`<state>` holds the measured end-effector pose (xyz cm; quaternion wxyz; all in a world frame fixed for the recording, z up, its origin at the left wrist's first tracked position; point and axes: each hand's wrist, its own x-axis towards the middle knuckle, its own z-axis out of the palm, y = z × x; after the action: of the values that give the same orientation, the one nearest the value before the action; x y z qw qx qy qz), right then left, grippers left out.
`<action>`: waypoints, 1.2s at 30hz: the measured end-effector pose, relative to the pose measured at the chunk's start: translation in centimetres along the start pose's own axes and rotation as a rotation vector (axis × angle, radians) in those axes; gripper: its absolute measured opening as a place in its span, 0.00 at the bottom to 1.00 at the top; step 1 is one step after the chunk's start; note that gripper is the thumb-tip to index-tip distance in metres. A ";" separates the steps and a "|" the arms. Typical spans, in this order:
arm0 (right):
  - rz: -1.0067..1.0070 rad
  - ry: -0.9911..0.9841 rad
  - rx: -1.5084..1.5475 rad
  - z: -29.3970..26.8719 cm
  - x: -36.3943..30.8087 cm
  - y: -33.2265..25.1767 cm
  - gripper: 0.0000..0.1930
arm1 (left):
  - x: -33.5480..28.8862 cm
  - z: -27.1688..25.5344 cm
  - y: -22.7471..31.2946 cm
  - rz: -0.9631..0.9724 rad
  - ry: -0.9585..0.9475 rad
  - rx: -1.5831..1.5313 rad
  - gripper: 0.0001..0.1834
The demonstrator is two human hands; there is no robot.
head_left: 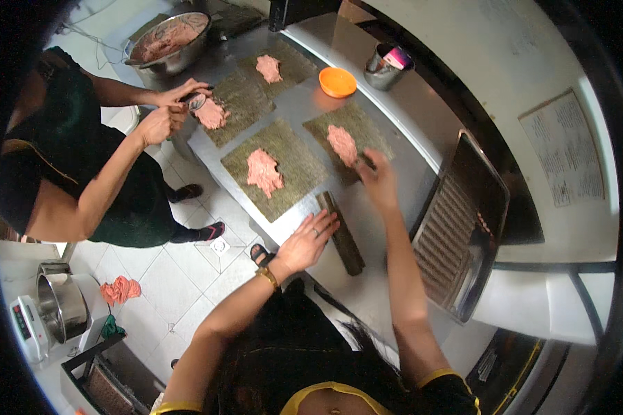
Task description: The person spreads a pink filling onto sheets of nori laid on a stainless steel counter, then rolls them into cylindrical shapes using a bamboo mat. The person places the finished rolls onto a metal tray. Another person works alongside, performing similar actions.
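Observation:
My left hand [311,238] lies with its fingers stretched out, the fingertips against a dark green seaweed roll [340,235] at the table's near side. To its right, my right hand [379,181] is at the near corner of a seaweed sheet [370,135]. Its fingers are bent around something dark that I cannot make out, close to the end of a mound of pink paste [342,144]. Left of that sheet lies another seaweed sheet [301,162] with its own pink paste mound [264,173].
Across the metal table [256,218], a co-worker's hands [165,117] work a tool on paste over a sheet. Beyond are a metal bowl [202,34] of pink paste, an orange bowl [338,82] and a metal container [384,72]. A ridged tray [443,252] stands at right.

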<state>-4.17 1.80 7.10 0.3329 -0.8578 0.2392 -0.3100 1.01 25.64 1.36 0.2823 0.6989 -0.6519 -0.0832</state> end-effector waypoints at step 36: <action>-0.579 -0.690 -0.626 -0.6 -5.5 -0.4 0.26 | 0.2 -0.7 0.4 -0.024 0.044 -0.061 0.25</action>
<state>-8.31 5.16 5.73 0.0220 -0.9986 -0.0488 -0.0037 1.06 25.68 2.22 0.3165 0.6996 -0.6341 -0.0910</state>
